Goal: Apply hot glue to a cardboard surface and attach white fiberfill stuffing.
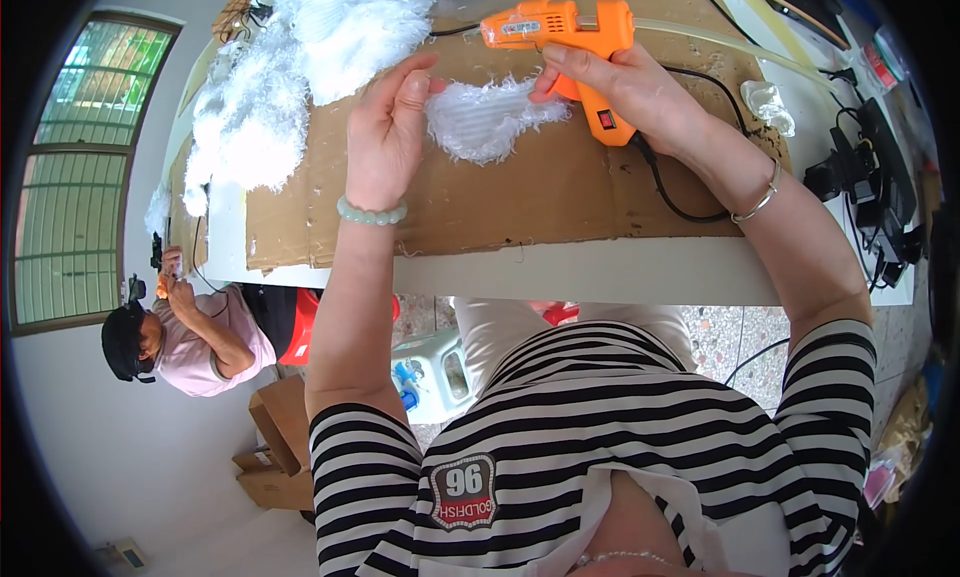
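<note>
Gluing work on the white fluffy piece (pixel 480 125) seems to be in hand. The piece is laid on brown cardboard (pixel 600 197) at the upper centre of the frame. The orange glue gun (pixel 545 23) is gripped in the right hand (pixel 625 85), its tip aimed leftward. The left hand (pixel 388 127) is held by the piece's left edge, thumb and fingers drawn close; whether anything is pinched cannot be told. Next, careful aiming with fingers kept clear seems called for.

A white table (pixel 560 277) bears brown cardboard (pixel 550 207), with fluffy white material (pixel 345 42) heaped on it.
</note>
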Available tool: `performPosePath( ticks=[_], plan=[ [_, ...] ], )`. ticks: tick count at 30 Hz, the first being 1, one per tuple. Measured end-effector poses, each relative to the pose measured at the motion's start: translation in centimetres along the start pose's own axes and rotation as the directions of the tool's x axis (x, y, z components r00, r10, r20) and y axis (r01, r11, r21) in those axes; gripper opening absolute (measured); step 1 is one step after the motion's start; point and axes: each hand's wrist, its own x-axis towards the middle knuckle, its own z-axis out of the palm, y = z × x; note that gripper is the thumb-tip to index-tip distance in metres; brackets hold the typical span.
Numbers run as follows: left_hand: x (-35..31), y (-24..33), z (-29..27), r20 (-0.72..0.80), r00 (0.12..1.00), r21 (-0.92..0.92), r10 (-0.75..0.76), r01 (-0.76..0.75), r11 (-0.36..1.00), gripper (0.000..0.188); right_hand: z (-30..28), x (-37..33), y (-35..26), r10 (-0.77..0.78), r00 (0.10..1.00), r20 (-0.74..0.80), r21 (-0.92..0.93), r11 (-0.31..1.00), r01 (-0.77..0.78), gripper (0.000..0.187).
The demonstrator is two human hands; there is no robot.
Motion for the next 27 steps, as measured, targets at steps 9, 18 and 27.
performPosePath(
  ticks=[9,18,27],
  plan=[
    [0.3,0.0,2.0,0.065,0.977,0.257,0.202,-0.212,0.943,0.030,-0.1,0.2,0.1,0.013,1.000,0.015,0.014,1.000,-0.013,0.031],
    [-0.3,0.7,2.5,0.205,0.930,0.318,0.304,-0.357,0.878,0.042,-0.2,0.1,0.0,0.018,1.000,0.008,-0.027,0.999,-0.017,0.035],
    [-0.5,3.3,1.0,-0.018,0.961,0.350,0.275,-0.251,0.902,0.035,-0.4,0.1,0.3,0.025,1.000,0.015,-0.034,0.999,-0.024,0.035]
  ],
)
